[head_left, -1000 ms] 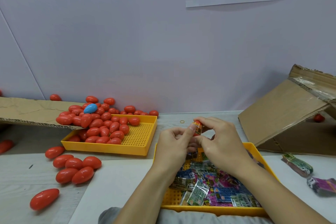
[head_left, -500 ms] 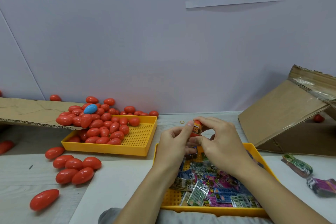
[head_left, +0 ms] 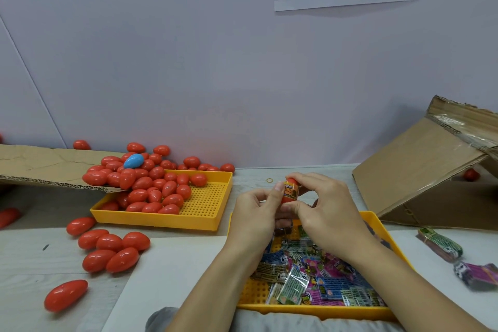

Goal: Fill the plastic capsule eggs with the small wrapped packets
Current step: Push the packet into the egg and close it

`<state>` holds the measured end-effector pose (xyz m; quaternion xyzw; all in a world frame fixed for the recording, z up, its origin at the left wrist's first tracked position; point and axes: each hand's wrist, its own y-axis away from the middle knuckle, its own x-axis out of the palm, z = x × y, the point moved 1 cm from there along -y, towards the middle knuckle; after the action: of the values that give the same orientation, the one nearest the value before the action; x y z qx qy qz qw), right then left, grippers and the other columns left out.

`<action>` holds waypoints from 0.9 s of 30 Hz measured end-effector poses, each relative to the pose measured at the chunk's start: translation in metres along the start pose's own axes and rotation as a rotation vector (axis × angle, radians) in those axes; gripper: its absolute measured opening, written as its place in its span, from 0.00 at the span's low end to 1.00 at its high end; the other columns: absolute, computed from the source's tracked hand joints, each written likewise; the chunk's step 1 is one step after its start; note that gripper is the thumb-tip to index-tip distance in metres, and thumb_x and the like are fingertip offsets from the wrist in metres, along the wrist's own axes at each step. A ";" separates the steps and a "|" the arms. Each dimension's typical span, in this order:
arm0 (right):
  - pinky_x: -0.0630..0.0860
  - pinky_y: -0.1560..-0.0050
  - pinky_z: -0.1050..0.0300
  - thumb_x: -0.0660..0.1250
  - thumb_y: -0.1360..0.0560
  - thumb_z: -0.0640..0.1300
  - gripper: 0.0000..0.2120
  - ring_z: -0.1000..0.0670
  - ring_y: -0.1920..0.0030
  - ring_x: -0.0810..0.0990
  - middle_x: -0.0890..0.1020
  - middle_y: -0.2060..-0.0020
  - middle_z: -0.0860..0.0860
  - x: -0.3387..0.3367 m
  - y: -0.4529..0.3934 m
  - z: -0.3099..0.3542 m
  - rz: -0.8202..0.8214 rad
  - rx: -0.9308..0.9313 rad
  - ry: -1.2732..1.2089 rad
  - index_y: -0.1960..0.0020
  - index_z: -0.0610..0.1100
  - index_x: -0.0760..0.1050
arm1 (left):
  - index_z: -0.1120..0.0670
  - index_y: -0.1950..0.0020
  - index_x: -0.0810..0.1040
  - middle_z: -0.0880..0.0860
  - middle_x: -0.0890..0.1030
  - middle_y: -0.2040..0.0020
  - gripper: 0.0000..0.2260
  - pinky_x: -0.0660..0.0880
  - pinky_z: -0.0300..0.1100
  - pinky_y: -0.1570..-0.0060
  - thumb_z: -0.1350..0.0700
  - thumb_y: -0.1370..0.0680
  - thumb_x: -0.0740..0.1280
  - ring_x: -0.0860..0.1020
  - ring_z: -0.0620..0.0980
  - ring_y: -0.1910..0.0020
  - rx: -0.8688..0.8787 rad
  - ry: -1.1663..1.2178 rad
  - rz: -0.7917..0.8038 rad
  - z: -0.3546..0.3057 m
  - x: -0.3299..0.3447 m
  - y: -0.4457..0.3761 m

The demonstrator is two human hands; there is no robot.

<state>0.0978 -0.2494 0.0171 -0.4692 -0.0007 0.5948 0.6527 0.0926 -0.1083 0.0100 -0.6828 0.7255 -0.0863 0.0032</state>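
Two hands share one small red-orange plastic capsule egg (head_left: 290, 191), held above the far edge of your near yellow perforated tray (head_left: 382, 229) of wrapped packets (head_left: 318, 275).
Your left hand (head_left: 254, 219) pinches its side and your right hand (head_left: 327, 210) curls over its top; judge it light, stiff and slippery, so grip each half beside the seam.

Pale wood-grain table (head_left: 24, 288), two yellow trays (head_left: 161, 219), loose red eggs (head_left: 66, 295), white sheet (head_left: 172, 264), cardboard (head_left: 420, 172)
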 end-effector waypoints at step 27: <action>0.76 0.58 0.67 0.76 0.28 0.43 0.20 0.62 0.48 0.79 0.82 0.52 0.65 -0.001 0.002 0.010 0.045 0.070 -0.216 0.48 0.67 0.75 | 0.57 0.56 0.86 0.62 0.86 0.54 0.14 0.81 0.47 0.56 0.52 0.19 0.66 0.85 0.56 0.55 -0.098 0.205 0.031 -0.005 0.000 -0.001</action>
<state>0.0906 -0.2447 0.0226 -0.3792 -0.0395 0.6559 0.6514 0.0929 -0.1075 0.0154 -0.6583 0.7359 -0.1202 -0.1031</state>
